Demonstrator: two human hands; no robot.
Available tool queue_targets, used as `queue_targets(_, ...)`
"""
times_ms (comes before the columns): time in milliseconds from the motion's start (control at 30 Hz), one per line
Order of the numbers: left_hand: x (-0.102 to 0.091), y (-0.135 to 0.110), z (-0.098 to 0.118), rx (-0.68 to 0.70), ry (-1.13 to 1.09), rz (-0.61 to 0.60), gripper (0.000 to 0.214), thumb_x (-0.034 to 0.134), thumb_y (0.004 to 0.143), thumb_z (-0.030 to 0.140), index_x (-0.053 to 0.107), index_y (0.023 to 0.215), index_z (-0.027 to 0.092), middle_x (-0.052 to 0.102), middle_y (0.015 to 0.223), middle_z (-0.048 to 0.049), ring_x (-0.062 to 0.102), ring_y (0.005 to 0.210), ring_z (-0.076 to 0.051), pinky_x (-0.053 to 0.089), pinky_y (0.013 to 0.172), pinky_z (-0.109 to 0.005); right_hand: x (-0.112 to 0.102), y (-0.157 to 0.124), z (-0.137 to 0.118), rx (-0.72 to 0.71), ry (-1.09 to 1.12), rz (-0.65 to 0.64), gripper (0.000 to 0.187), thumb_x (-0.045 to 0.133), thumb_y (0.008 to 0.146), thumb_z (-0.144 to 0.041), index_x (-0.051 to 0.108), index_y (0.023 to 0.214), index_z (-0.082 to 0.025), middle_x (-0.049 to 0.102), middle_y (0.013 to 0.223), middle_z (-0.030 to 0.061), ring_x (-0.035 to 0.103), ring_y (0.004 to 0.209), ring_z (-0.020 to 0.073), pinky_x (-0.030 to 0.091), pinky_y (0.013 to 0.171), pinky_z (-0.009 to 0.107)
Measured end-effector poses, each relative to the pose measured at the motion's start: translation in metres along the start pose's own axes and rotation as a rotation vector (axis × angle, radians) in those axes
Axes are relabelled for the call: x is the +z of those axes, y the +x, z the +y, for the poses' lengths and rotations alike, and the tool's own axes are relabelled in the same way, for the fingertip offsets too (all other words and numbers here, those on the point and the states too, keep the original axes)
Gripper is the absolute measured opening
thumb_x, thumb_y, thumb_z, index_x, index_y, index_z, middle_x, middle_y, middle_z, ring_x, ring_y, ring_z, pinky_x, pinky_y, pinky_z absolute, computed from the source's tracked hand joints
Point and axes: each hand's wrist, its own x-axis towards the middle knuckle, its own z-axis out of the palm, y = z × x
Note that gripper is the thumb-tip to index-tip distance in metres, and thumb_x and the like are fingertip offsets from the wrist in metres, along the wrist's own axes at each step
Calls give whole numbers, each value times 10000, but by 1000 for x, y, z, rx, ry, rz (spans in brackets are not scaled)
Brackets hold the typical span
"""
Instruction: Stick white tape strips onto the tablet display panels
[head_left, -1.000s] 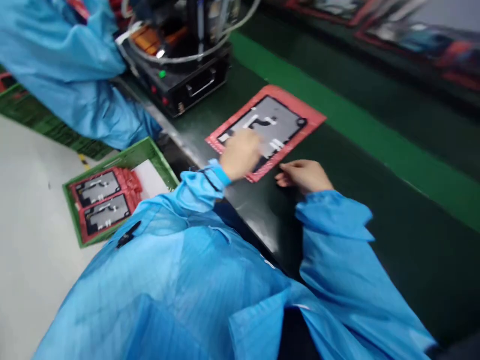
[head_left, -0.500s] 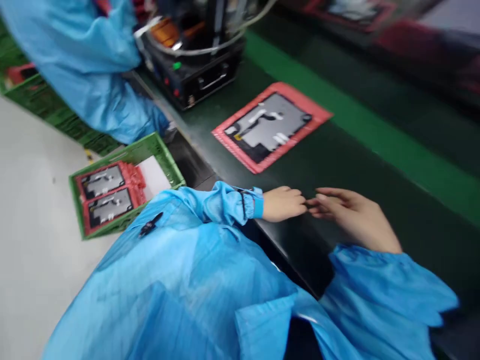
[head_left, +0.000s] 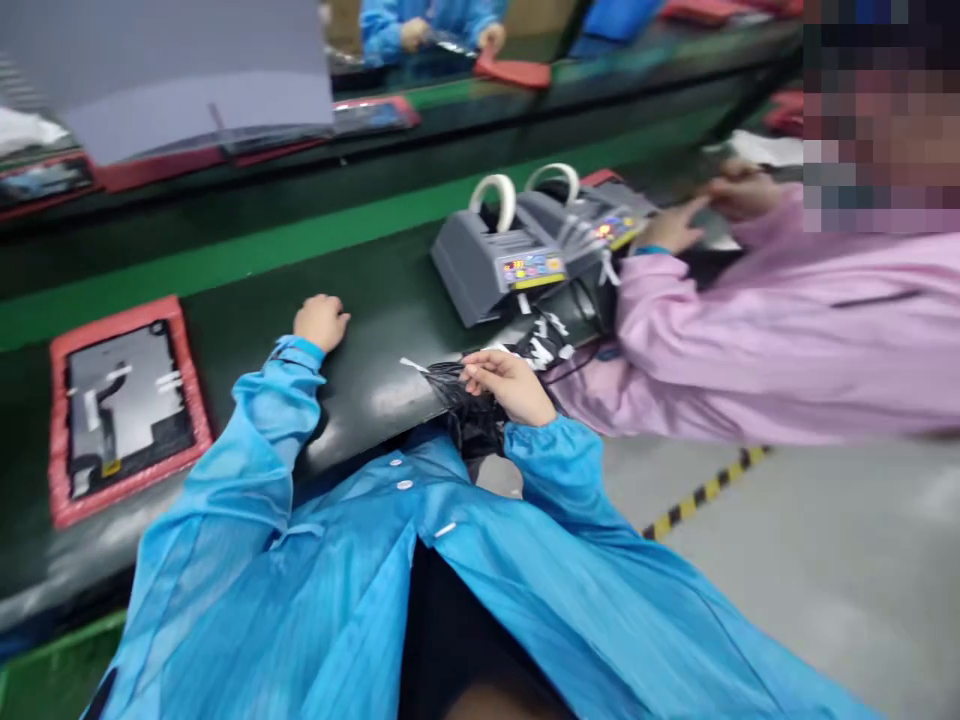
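My left hand (head_left: 322, 322) rests on the dark green bench with its fingers curled; nothing shows in it. Right of it, at the bench's front edge, my right hand (head_left: 511, 385) has thumb and fingertips pinched together. Its fingertips meet a gathered black bundle (head_left: 444, 374) with a white strip at its end. Whether they grip the bundle or something small is unclear. Below this hand hangs crumpled black plastic (head_left: 480, 425). On the far left lies a flat grey-and-black panel (head_left: 139, 375) in a red padded sleeve (head_left: 196, 400), apart from both hands.
Two grey tape dispensers (head_left: 469, 268) with lit displays stand at the back right. White tape scraps (head_left: 551, 340) cling near the edge. A co-worker's pink sleeve (head_left: 712, 340) reaches in from the right. A green crate (head_left: 64, 665) is at lower left.
The view has swung right. My hands, whose fingertips met before, are now apart: the right is at the black bundle, the left on the bench. The sleeved panel appears farther left.
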Motion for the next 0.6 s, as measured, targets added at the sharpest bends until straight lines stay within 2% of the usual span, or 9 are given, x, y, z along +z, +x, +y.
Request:
queue_targets(33, 3, 10, -7, -63, -30, 71, 312, 443, 969, 295, 663, 1122, 136, 631, 1229, -179, 575, 1187, -315, 479, 962, -383, -10, 0, 3, 3, 14, 55, 604, 861, 361, -637, 645, 710, -195, 654, 549, -26, 555, 452, 84, 433, 454, 221)
queue_targets(100, 7, 22, -22, -106, -106, 159, 277, 422, 956, 276, 653, 1034, 144, 654, 1131, -158, 580, 1144, -279, 445, 1005, -352, -26, 0, 7, 10, 48, 159, 603, 866, 358, -618, 643, 716, -188, 646, 547, -25, 547, 450, 79, 422, 453, 213)
queue_targets(167, 9, 27, -33, -131, -187, 189, 222, 427, 924, 252, 629, 924, 158, 660, 1016, -135, 599, 1071, -252, 441, 996, -320, -37, 4, 10, 7, 104, 262, 583, 874, 370, -579, 632, 723, -184, 637, 559, -27, 535, 456, 69, 415, 458, 205)
queue_targets(233, 9, 26, -39, -129, -245, 182, 171, 451, 893, 255, 596, 846, 177, 657, 955, -118, 614, 1017, -244, 452, 971, -308, -43, 11, 10, 8, 178, 361, 512, 867, 449, -525, 610, 734, -186, 621, 580, -39, 525, 470, 59, 407, 463, 192)
queue_targets(367, 6, 22, -37, -117, -286, 158, 136, 475, 866, 272, 563, 792, 201, 667, 947, -107, 622, 1002, -252, 458, 964, -320, -42, 32, 3, 56, 304, 498, 238, 719, 761, -375, 588, 789, -178, 588, 631, -43, 518, 504, 45, 385, 469, 158)
queue_targets(433, 6, 22, -36, -126, -304, 167, 134, 475, 862, 269, 561, 783, 203, 664, 941, -102, 621, 992, -248, 459, 962, -321, -39, 41, -3, 81, 354, 541, 168, 609, 872, -313, 588, 793, -166, 574, 642, -38, 510, 505, 39, 372, 461, 148)
queue_targets(533, 8, 24, -37, -120, -349, 187, 128, 493, 851, 262, 554, 755, 204, 648, 897, -86, 617, 946, -239, 467, 944, -322, -32, 51, -10, 95, 379, 587, 203, 537, 927, -257, 588, 762, -150, 558, 637, -36, 495, 495, 31, 356, 445, 143)
queue_targets(600, 11, 27, -39, -116, -388, 211, 127, 513, 833, 251, 533, 715, 211, 621, 836, -69, 610, 913, -238, 470, 931, -332, -29, 57, -11, 78, 358, 631, 189, 576, 904, -237, 580, 739, -145, 551, 625, -42, 487, 493, 25, 344, 440, 137)
